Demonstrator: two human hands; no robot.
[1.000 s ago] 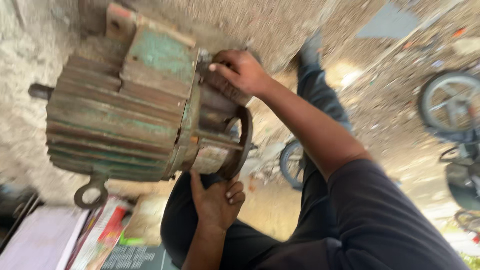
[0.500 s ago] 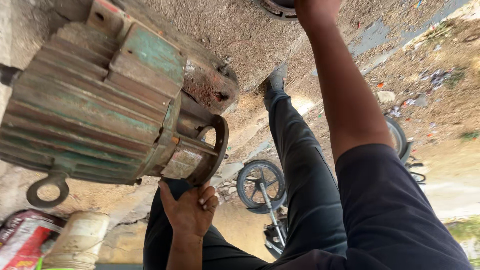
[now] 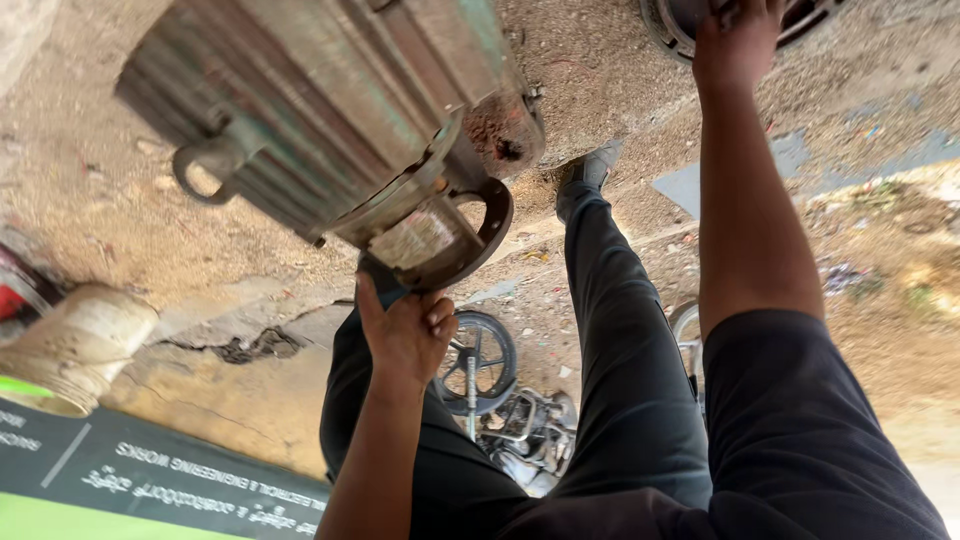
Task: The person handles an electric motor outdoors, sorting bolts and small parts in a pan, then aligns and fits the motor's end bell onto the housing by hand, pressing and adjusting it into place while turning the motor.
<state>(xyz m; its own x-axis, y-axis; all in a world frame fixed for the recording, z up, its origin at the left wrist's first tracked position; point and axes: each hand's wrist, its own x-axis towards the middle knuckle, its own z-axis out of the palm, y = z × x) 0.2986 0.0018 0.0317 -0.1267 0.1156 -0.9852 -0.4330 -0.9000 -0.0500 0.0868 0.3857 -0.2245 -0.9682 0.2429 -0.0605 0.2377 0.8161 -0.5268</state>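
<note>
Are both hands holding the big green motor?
No, only the left hand touches the green motor at its rusty end; the right hand reaches to a round metal part lying apart on the ground.

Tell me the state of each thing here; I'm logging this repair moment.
motor: tilted, rusty end exposed, held at its end flange.
left hand: closed on the motor's end flange.
right hand: gripping the round metal part.
round metal part: on the ground, held at its rim.
bucket: untouched, apart from both hands.
</note>
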